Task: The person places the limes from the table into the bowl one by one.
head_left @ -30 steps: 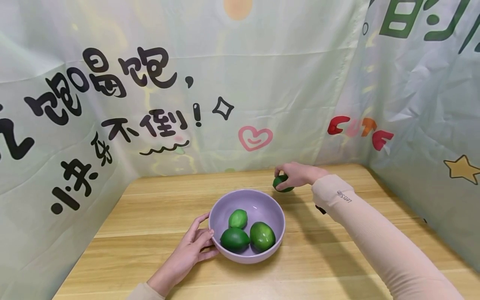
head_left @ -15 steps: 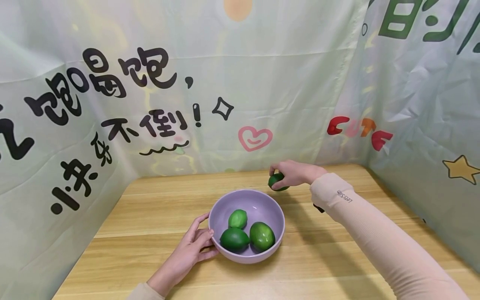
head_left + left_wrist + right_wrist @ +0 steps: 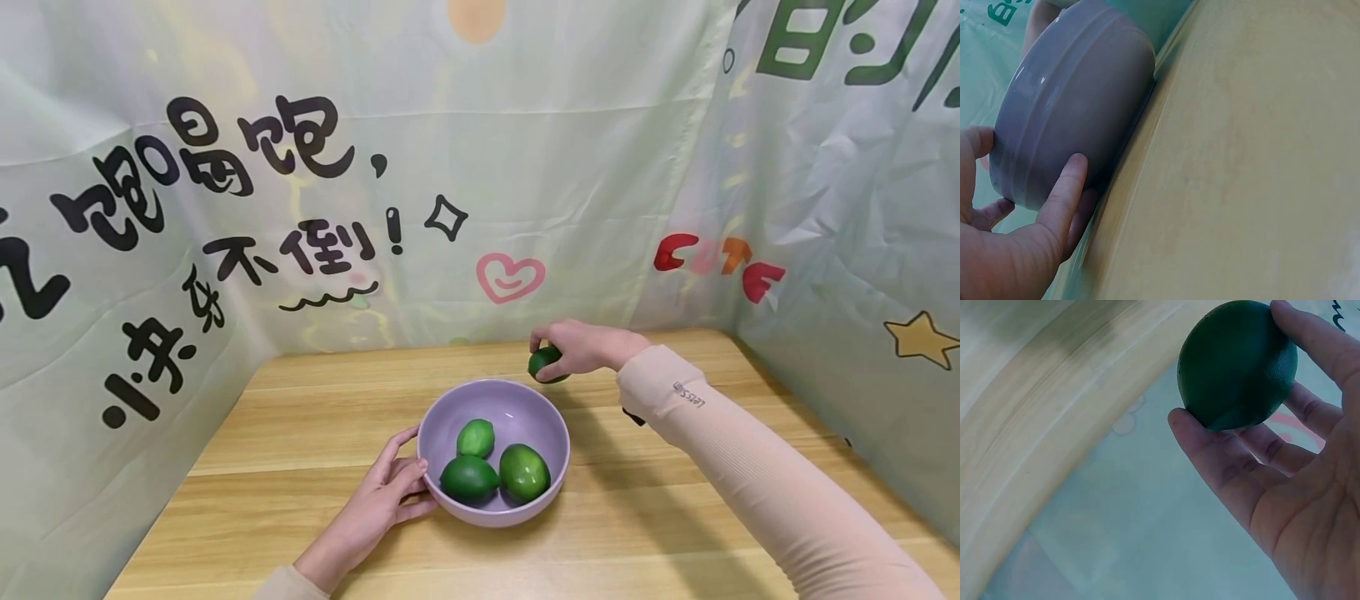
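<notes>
A purple bowl (image 3: 495,518) stands on the table, with three green limes inside: a small light one (image 3: 476,437), a dark one (image 3: 469,479) and a glossy one (image 3: 525,472). My left hand (image 3: 382,492) holds the bowl at its left side, fingers spread along the outer wall (image 3: 1085,106) and a digit at the rim. Beyond the bowl's far right rim, my right hand (image 3: 581,346) grips another dark green lime (image 3: 545,364) between thumb and fingers. The right wrist view shows this lime (image 3: 1235,365) at the fingertips, off the palm.
The wooden table (image 3: 315,425) reaches back to a printed cloth (image 3: 420,167) hanging behind it. More of the cloth (image 3: 847,208) hangs along the right side. The right forearm's shadow (image 3: 645,483) falls on the wood right of the bowl.
My right hand has moved a little to the left with the lime, closer to above the bowl's far right side. The left hand and the bowl have stayed in place.
</notes>
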A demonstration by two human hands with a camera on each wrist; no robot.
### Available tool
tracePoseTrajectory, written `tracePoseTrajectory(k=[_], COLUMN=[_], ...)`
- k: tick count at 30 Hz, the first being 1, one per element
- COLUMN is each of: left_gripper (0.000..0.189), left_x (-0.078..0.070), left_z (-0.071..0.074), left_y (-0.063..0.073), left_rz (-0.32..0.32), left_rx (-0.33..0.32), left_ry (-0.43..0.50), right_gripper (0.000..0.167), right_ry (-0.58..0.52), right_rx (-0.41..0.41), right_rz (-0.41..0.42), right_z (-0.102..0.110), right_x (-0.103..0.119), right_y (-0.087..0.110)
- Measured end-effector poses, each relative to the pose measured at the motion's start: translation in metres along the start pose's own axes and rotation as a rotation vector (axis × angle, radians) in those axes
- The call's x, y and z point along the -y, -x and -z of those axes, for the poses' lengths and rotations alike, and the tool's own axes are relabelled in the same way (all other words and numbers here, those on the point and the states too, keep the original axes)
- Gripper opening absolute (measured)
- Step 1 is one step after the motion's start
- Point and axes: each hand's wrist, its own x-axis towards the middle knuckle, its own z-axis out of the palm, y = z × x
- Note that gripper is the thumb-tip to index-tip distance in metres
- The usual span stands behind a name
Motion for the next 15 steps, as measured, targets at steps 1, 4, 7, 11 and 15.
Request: tracePoseTrajectory(k=[1,4,7,11,15], left_gripper=[0.067,0.068,0.068,0.068,0.067], left_x=[0.000,0.000,0.001,0.000,-0.001], left_z=[0.000,0.000,0.000,0.000,0.000], left_y=[0.000,0.000,0.000,0.000,0.000], left_rz=[0.000,-0.001,-0.003,-0.003,-0.002], left_rx=[0.000,0.001,0.004,0.005,0.007], left_ry=[0.000,0.001,0.003,0.006,0.003], right_gripper=[0.044,0.045,0.046,0.045,0.045], right_ry=[0.000,0.003,0.011,0.029,0.042], right_rx=[0.001,0.003,0.006,0.005,-0.002], right_rz=[0.002,0.006,0.011,0.024,0.048], right_z=[0.001,0.002,0.004,0.004,0.005], right_x=[0.001,0.005,0.009,0.015,0.020], right_y=[0.001,0.002,0.003,0.004,0.006])
